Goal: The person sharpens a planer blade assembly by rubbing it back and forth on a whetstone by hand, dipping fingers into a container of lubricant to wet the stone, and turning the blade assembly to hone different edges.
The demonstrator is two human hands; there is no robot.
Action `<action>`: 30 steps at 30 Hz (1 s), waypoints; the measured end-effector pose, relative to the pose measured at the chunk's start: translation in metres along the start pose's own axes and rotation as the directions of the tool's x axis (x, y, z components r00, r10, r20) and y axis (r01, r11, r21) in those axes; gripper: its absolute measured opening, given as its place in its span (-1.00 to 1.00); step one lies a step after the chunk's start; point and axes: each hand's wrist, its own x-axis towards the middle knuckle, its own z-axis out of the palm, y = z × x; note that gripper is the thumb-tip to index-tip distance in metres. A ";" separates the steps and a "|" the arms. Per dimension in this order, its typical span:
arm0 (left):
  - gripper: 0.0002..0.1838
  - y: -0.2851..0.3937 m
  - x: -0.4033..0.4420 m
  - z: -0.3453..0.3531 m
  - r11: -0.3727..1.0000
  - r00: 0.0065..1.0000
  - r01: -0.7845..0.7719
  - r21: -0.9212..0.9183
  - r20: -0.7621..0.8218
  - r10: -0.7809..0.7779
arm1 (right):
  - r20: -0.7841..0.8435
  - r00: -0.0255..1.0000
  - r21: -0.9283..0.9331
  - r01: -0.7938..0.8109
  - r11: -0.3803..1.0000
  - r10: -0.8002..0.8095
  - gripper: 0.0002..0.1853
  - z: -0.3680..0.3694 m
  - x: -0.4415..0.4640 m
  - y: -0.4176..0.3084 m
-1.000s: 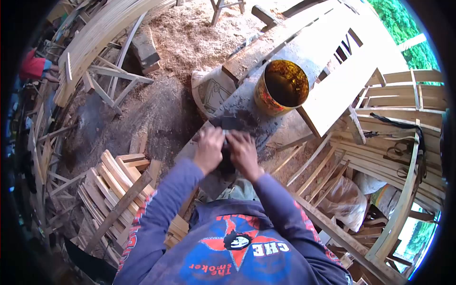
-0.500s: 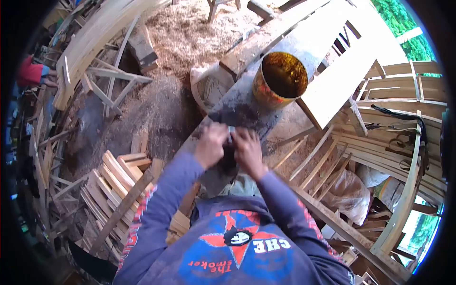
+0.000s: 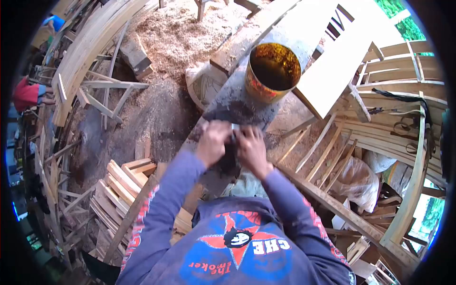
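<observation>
My left hand (image 3: 212, 144) and my right hand (image 3: 252, 150) are close together over a long grey plank bench (image 3: 202, 180). Both have their fingers curled in, pressing down on a small piece of shiny metal (image 3: 234, 127), of which only a bright edge shows between them. Its kind is hidden by the fingers. Beneath and around the hands, the surface is dark and looks wet. Just beyond them stands a large round tin (image 3: 268, 95), open at the top, with a dark rust-and-yellow inside and what looks like liquid.
Cut wood pieces (image 3: 121, 183) are stacked at the left, near a wooden trestle (image 3: 114, 85). Shavings (image 3: 175, 40) cover the floor ahead. Right of the bench are a pale board (image 3: 332, 71), slats and plastic sacks (image 3: 356, 185). A person in red (image 3: 26, 93) is at far left.
The view has shifted slightly, so the tin appears a little further left and higher. Both hands keep their grip over the dark patch, with only slight movement.
</observation>
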 end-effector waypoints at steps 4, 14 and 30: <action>-0.65 -0.001 0.027 -0.006 0.997 0.999 0.011 -0.070 0.036 -0.008 | -0.024 0.999 0.030 -0.040 0.999 0.041 -0.51 -0.004 0.015 0.004; -0.62 -0.003 0.024 -0.017 0.996 0.995 -0.015 -0.090 0.097 0.024 | 0.157 0.976 0.168 -0.175 0.970 0.149 -0.46 -0.021 0.017 0.004; -0.52 0.093 -0.002 -0.077 0.161 0.640 0.387 -0.908 0.139 -0.756 | 0.849 0.526 0.443 -0.667 -0.600 0.042 -0.47 -0.089 -0.003 0.017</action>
